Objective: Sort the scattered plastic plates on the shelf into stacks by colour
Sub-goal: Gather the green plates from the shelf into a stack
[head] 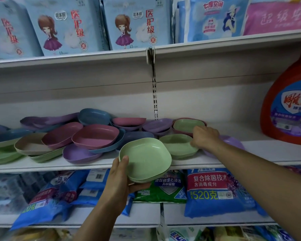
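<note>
Stack of two green plates [146, 159]

A shop: white metal shelving [216, 49] carries packaged sanitary pads [137, 25] above, a red detergent jug [289, 101] at right, and bagged washing powder [214, 188] below.

White shelf [268, 151], jumbled pink, blue, purple, green and beige plates [95, 136], red detergent jug [289, 105] at right
</note>
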